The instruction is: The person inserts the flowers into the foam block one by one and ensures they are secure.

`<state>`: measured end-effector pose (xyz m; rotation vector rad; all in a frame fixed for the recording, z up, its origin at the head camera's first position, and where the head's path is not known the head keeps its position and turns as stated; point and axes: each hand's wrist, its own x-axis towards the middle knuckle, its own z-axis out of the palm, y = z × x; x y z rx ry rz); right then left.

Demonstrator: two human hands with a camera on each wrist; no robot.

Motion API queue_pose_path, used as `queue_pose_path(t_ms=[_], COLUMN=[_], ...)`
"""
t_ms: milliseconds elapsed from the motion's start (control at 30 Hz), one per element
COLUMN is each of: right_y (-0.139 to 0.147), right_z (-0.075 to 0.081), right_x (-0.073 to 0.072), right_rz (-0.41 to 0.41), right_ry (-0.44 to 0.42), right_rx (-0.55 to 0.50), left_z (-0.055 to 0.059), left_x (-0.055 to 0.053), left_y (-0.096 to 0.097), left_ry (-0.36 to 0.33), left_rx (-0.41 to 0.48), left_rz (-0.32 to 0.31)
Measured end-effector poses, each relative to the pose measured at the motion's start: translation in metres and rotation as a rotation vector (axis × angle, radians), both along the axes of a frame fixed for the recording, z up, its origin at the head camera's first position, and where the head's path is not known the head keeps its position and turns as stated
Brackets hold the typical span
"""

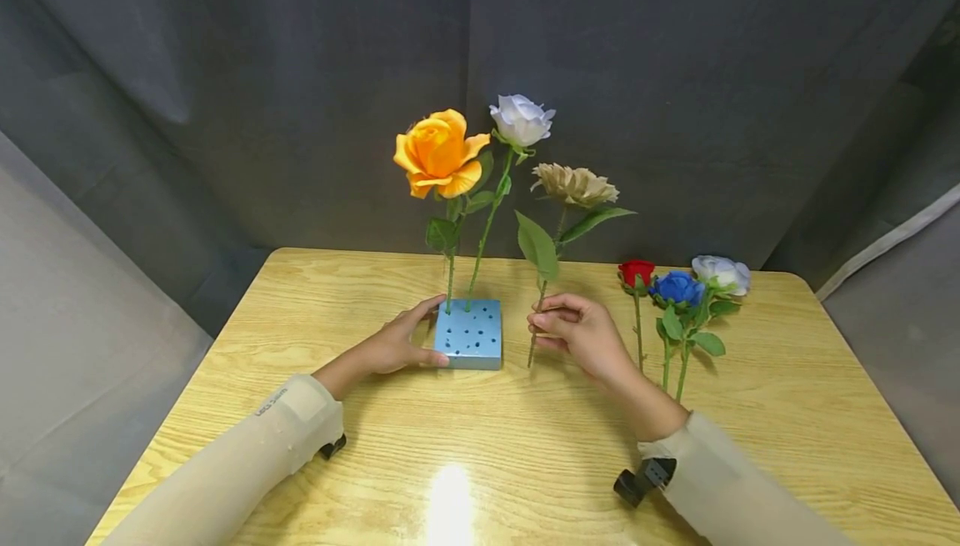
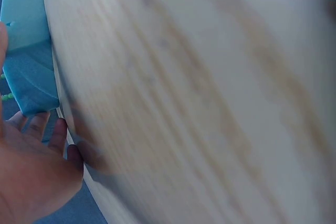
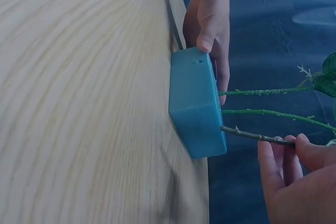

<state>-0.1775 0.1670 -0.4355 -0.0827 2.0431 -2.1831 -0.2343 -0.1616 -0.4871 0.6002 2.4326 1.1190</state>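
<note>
Grips the blue block (image 1: 468, 339) from its left side with the left hand (image 1: 393, 346), thumb at the near corner and forefinger at the far corner, on the worktop (image 1: 360, 463). Pinches the beige flower (image 1: 576, 186) by its stem (image 3: 247, 134) between the fingertips of the right hand (image 1: 581, 333), just to the right of the block, bloom uppermost and leaning slightly rightward. Apart from the block at its lower end in the head view; close to the upper face in the right wrist view, contact impossible to confirm there.

Planted towards the far side of the block: an orange flower (image 1: 438, 154), nearly upright, and a white flower (image 1: 522, 121), tilted right. Lying at the right of the worktop: a red flower (image 1: 637, 272), a blue flower (image 1: 678, 288) and a pale flower (image 1: 722, 273).

Probably at the step of bringing a third stem to the block, insertion not yet done. Calls next for shifting the stem end leftward over a free hole, straightening it and pressing down, with the block steadied against tipping.
</note>
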Motion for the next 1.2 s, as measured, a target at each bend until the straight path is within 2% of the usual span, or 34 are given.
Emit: queue_pose_path(t_ms=[700,1200], right_y=[-0.045,-0.072], right_z=[0.001,-0.004], right_x=[-0.027,-0.042], right_rz=[-0.067,-0.131], right_ry=[0.132,0.169], right_rx=[-0.010,-0.009], left_z=[-0.001,-0.002], left_x=[-0.001,-0.003], left_y=[0.001,0.001], left_ry=[0.006,0.008], left_rx=[0.007,0.019], left_rz=[0.000,0.004])
